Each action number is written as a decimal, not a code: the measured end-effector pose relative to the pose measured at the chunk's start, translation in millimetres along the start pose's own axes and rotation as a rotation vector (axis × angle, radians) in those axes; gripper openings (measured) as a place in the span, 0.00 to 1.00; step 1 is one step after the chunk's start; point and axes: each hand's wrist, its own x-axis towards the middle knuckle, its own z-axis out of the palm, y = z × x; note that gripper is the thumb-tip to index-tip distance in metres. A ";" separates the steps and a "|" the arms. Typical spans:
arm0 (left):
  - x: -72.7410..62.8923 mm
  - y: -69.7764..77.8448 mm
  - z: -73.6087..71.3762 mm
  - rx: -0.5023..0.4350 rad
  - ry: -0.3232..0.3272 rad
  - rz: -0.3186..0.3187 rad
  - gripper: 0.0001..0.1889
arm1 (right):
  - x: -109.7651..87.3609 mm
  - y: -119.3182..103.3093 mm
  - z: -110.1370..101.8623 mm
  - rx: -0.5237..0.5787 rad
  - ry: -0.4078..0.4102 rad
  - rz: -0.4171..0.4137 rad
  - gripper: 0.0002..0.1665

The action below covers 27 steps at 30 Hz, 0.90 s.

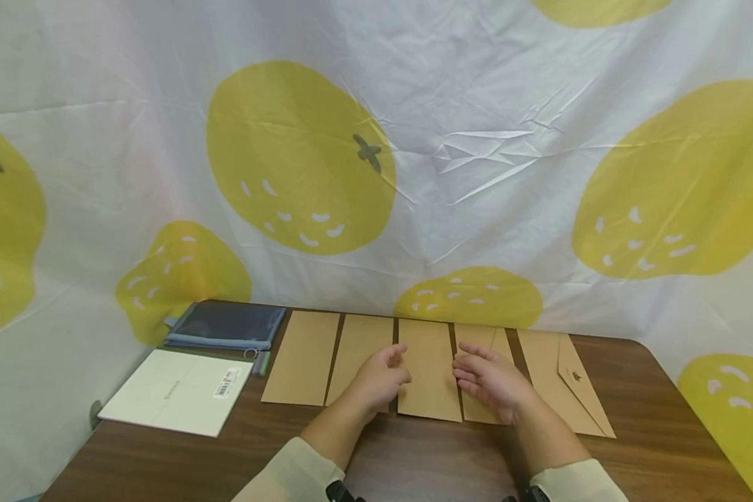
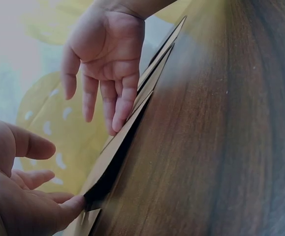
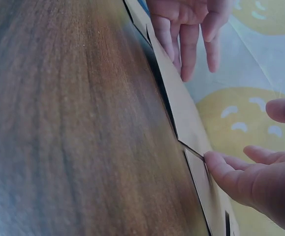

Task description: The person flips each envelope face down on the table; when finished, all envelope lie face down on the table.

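Observation:
Several flat brown paper envelopes lie side by side in a row on the table. My left hand [image 1: 375,380] hovers over the second envelope [image 1: 362,335] from the left, its fingers relaxed and pointing toward the middle envelope [image 1: 428,373]. In the left wrist view, its lowest fingertips [image 2: 76,204] are right at the edge of an envelope [image 2: 115,147]. My right hand [image 1: 492,380] is over the fourth envelope [image 1: 479,410], palm turned inward and fingers extended. A fingertip [image 3: 212,160] meets an envelope's corner in the right wrist view. The rightmost envelope [image 1: 539,369] shows a pointed flap with a small dark emblem.
Left of the row lies a white flat package [image 1: 172,401] with a barcode label. Behind it sits a blue zip pouch [image 1: 226,324], with small green and purple sticks [image 1: 261,363] beside it. A fruit-printed curtain [image 1: 464,209] hangs behind the brown wooden table [image 1: 433,464].

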 end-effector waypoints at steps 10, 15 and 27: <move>-0.5 -1.8 2.7 0.020 -0.007 -0.002 0.35 | 1.9 -1.1 -2.3 -0.021 0.016 -0.005 0.40; -3.0 -1.0 9.3 0.015 -0.016 0.007 0.35 | 0.3 -8.9 -13.0 -0.034 0.041 -0.025 0.39; -8.9 8.0 43.2 -0.062 -0.111 0.039 0.34 | -26.6 -16.5 -68.5 -0.097 0.039 -0.085 0.44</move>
